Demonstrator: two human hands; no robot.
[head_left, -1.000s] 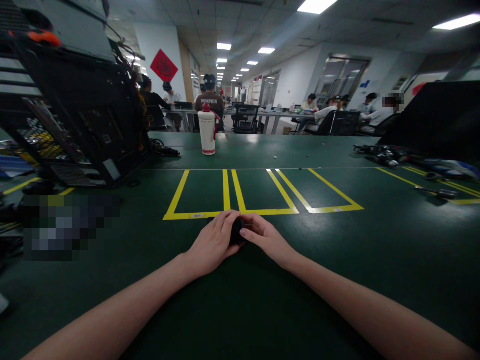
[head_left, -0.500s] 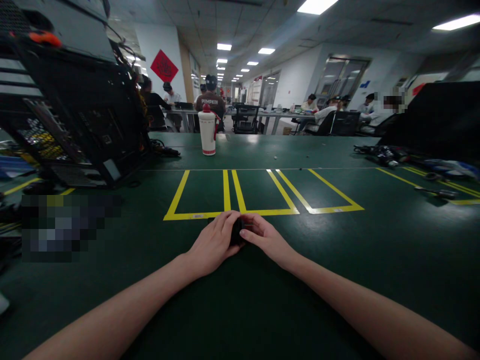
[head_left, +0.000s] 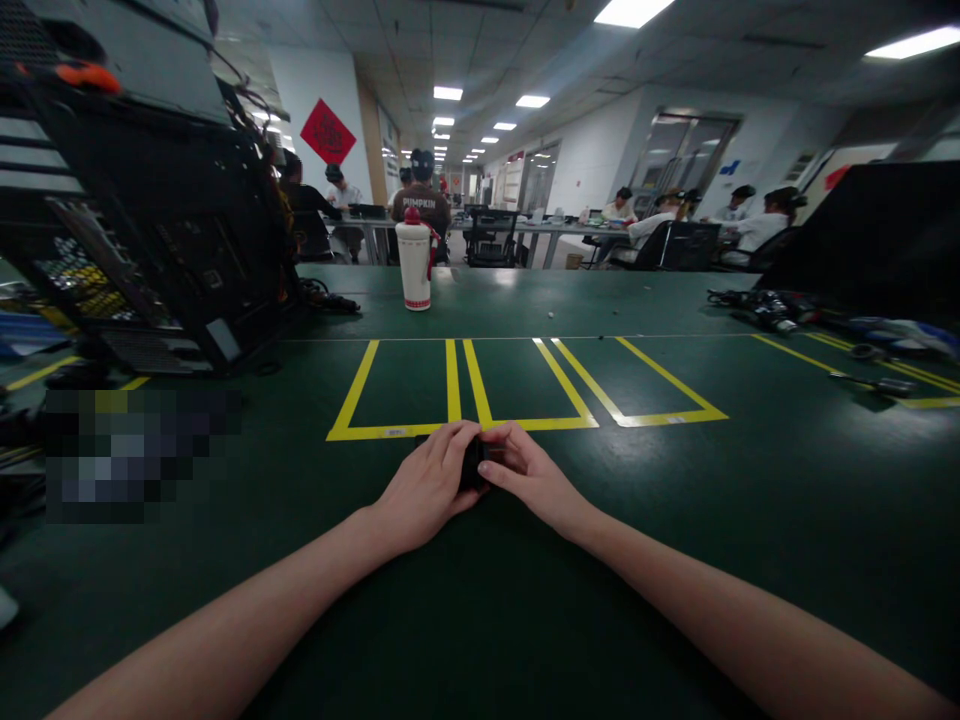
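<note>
A small black block-like object [head_left: 472, 467] is on the green table [head_left: 480, 610], largely covered by my hands, so its exact kind cannot be made out. My left hand [head_left: 431, 480] wraps over it from the left, fingers together across its top. On the other side, my right hand [head_left: 529, 472] curls its fingers and thumb against the object's right end. Just beyond the hands, yellow tape [head_left: 525, 424] marks out three open-backed boxes on the tabletop.
A white tumbler with a red lid [head_left: 417, 265] stands behind the tape. At left is an open black computer case [head_left: 187, 230] with cables [head_left: 330, 298]. Dark cables and tools [head_left: 765, 308] lie at right. Several people sit at desks [head_left: 551, 228] in the background.
</note>
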